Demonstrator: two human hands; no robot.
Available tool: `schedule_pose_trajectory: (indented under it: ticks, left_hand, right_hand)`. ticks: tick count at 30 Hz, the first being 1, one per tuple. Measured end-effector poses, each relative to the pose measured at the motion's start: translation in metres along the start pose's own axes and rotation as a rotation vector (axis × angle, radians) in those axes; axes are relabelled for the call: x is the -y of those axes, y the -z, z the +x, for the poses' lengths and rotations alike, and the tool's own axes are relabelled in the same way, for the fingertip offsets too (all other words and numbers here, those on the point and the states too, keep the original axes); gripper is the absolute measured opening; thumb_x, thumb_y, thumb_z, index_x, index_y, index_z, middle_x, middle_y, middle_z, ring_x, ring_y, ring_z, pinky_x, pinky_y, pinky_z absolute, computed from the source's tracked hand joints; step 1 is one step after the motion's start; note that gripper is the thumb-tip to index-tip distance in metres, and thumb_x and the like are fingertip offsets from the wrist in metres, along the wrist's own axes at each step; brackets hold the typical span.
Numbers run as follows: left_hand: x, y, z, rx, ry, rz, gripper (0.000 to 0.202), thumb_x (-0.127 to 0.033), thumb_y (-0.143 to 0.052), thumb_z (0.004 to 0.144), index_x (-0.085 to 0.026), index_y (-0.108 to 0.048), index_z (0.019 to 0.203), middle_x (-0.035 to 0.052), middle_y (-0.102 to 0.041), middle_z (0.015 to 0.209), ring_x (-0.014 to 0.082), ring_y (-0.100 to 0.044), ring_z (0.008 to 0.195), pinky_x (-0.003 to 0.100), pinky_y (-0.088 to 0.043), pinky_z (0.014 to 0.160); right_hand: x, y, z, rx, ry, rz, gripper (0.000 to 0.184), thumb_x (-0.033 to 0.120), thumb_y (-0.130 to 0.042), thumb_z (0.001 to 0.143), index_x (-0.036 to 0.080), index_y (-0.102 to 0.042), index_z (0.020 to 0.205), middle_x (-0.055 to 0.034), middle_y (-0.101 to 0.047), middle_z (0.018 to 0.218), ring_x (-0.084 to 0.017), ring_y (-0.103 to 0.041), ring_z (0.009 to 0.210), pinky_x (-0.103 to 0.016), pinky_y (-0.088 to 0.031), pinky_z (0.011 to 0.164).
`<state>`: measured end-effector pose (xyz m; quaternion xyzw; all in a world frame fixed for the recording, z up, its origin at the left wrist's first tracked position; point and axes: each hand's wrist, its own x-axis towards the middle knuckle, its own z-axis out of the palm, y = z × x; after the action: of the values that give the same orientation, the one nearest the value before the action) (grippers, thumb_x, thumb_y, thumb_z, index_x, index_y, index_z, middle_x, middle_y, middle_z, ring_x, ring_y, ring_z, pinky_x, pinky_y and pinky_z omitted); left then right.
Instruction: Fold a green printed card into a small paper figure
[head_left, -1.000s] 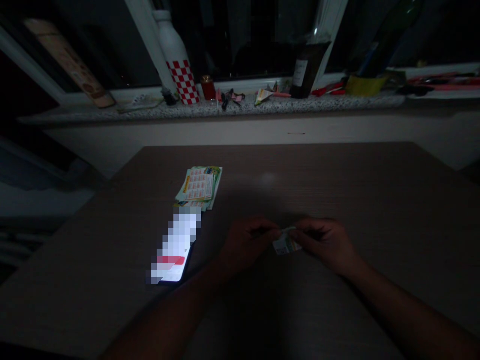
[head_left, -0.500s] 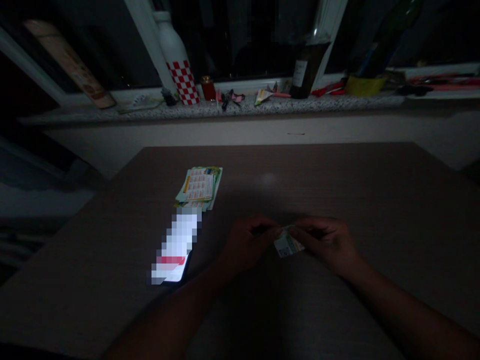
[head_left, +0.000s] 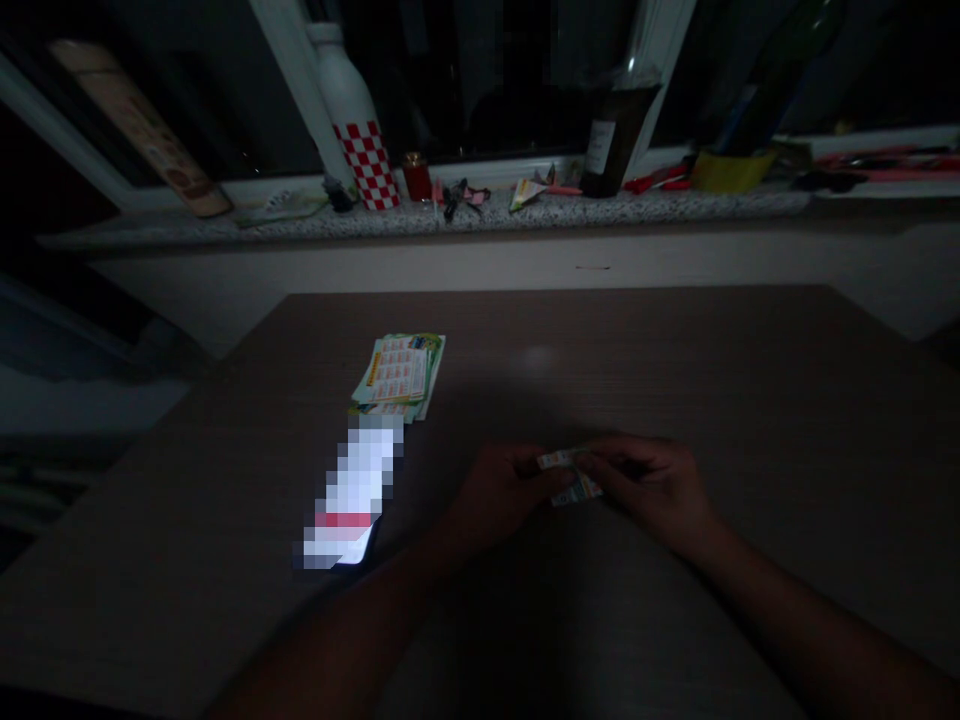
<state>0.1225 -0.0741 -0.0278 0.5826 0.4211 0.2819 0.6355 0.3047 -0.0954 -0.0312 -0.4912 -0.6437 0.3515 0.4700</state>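
The room is very dark. Both hands meet low over the middle of a wooden table [head_left: 712, 370]. My left hand [head_left: 502, 495] and my right hand [head_left: 651, 487] each pinch an edge of a small printed paper slip [head_left: 574, 480] between thumb and fingers. The slip is pale with green and orange print and looks folded; its detail is too dim to read. A lit phone [head_left: 352, 500] lies flat to the left of my left hand. Beyond the phone rests a small stack of printed cards [head_left: 400, 373].
A stone windowsill [head_left: 465, 215] runs across the back. On it stand a white bottle with red checks [head_left: 356, 120], a small red jar [head_left: 415, 176], a dark wine bottle [head_left: 615, 135], a yellow item [head_left: 724, 168] and scattered clutter. A cardboard tube [head_left: 139, 125] leans at far left.
The paper slip has been turned and folded between my fingers, its top edge now nearer my left hand. Both hands stayed in place over the table.
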Motion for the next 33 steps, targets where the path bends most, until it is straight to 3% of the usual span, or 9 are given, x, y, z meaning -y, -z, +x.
schedule_pose_trajectory:
  ticks: [7, 13, 19, 24, 28, 33]
  left_hand:
    - [-0.0009, 0.0012, 0.0001, -0.044, 0.006, 0.039, 0.027, -0.04, -0.067, 0.074, -0.013, -0.067, 0.075, 0.0018, -0.065, 0.066, 0.0131, -0.058, 0.06, 0.021, -0.042, 0.055]
    - [0.0031, 0.0006, 0.002, 0.009, 0.022, -0.026, 0.025, -0.036, -0.064, 0.077, -0.012, -0.068, 0.082, 0.0043, -0.069, 0.073, 0.0139, -0.061, 0.064, 0.024, -0.045, 0.061]
    - [-0.0043, 0.0016, 0.0004, -0.084, -0.029, -0.004, 0.016, -0.029, -0.066, 0.075, -0.013, -0.067, 0.075, 0.0009, -0.065, 0.065, 0.0105, -0.056, 0.058, 0.021, -0.041, 0.056]
    - [-0.0031, 0.0022, 0.0008, -0.218, -0.067, -0.075, 0.022, -0.033, -0.07, 0.072, -0.014, -0.066, 0.083, 0.0003, -0.063, 0.066, 0.0086, -0.052, 0.054, 0.019, -0.039, 0.051]
    - [0.0005, 0.0027, 0.001, -0.246, -0.106, -0.087, 0.027, -0.035, -0.07, 0.073, -0.014, -0.065, 0.088, 0.0008, -0.063, 0.071, 0.0088, -0.053, 0.058, 0.019, -0.04, 0.053]
    - [-0.0003, 0.0036, 0.0001, -0.256, -0.159, -0.065, 0.05, -0.035, -0.07, 0.074, -0.017, -0.053, 0.117, -0.0044, -0.057, 0.064, 0.0089, -0.051, 0.056, 0.019, -0.04, 0.053]
  right_hand:
    - [0.0036, 0.0007, 0.0008, -0.023, 0.033, -0.105, 0.013, 0.029, -0.064, 0.079, 0.02, -0.073, 0.079, -0.0024, -0.072, 0.069, -0.016, -0.066, 0.058, -0.025, -0.053, 0.054]
    - [-0.0024, 0.0011, -0.0007, -0.115, -0.04, -0.063, 0.013, 0.032, -0.066, 0.077, 0.02, -0.071, 0.079, -0.0025, -0.072, 0.067, -0.016, -0.066, 0.056, -0.025, -0.052, 0.051]
    - [0.002, 0.0007, -0.0003, -0.104, -0.043, -0.037, 0.012, 0.03, -0.067, 0.076, 0.019, -0.069, 0.073, -0.0019, -0.07, 0.062, -0.015, -0.063, 0.052, -0.024, -0.05, 0.047]
    - [0.0041, 0.0021, 0.0029, -0.01, -0.144, 0.081, 0.02, 0.037, -0.067, 0.075, 0.017, -0.066, 0.069, -0.0025, -0.068, 0.059, -0.013, -0.059, 0.05, -0.022, -0.045, 0.045]
    - [0.0003, 0.004, 0.0039, 0.093, -0.207, 0.2, 0.026, 0.039, -0.066, 0.077, 0.016, -0.064, 0.065, -0.0016, -0.064, 0.055, -0.011, -0.055, 0.049, -0.022, -0.043, 0.047]
    - [-0.0027, 0.0062, 0.005, 0.102, -0.246, 0.304, 0.025, 0.038, -0.067, 0.076, 0.016, -0.065, 0.066, -0.0018, -0.063, 0.056, -0.012, -0.056, 0.05, -0.025, -0.044, 0.05]
